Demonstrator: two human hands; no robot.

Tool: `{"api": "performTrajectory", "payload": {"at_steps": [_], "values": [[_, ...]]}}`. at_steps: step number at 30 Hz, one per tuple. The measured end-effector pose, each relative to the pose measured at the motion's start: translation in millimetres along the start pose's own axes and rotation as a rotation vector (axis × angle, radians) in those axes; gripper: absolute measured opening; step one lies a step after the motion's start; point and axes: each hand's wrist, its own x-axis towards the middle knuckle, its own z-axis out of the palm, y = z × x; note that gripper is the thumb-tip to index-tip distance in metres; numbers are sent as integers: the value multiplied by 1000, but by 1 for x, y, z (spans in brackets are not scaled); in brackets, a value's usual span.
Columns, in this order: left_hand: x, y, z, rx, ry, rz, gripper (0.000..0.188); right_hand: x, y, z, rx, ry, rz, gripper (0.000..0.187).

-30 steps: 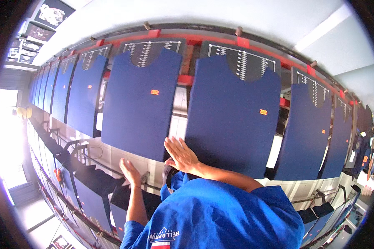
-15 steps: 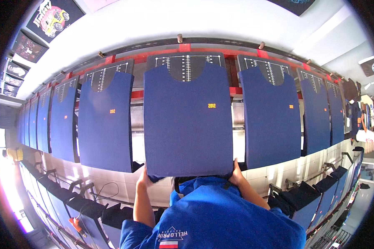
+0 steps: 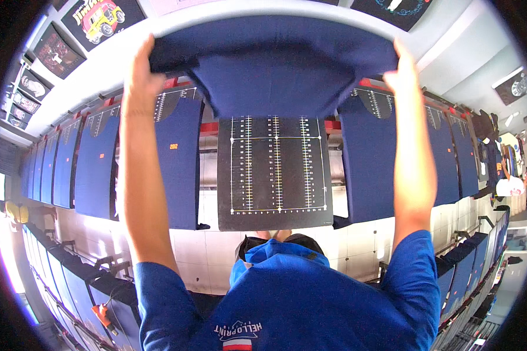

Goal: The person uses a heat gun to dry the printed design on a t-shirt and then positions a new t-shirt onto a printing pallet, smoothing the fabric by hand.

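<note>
A navy T-shirt (image 3: pixel 275 73) is lifted up and away from me, its raised hem stretched wide between my two hands. My left hand (image 3: pixel 140 76) grips the hem at its left end, and my right hand (image 3: pixel 402 73) holds the right end. The lower part of the shirt still hangs in front of the far part of a black printing board (image 3: pixel 278 175). Most of that board shows bare, with white ruled lines and scale marks on it. The shirt's neckline and front print are hidden.
Boards dressed with navy shirts stand at the left (image 3: pixel 178 169) and right (image 3: pixel 369 164), with several more beyond along a red and black rack. Behind me runs another row of covered boards (image 3: pixel 457 281). An orange tool (image 3: pixel 103 316) with a cord lies at the lower left.
Both hands have risen from the board's near end to far overhead, carrying the shirt's hem with them. The middle board was covered and now lies mostly bare.
</note>
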Motion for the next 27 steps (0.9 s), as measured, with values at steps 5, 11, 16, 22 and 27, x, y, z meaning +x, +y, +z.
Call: {"api": "performTrajectory", "payload": {"at_steps": [5,11,16,22,27], "values": [[-3,100,28,-52,-308,67,20,22,-113,28,-57,-296,-146,33],[-119,65,-20,244,-50,-50,26,-116,-71,-22,-400,67,-14,55],[-179,-13,-122,1551,-247,813,31,-181,2,-100,-513,184,219,63],[-246,-117,-184,1084,-84,-245,26,-232,122,-230,-601,59,389,17],[-326,-174,-273,1192,-33,-341,39,-304,190,-332,-941,36,487,19]]}}
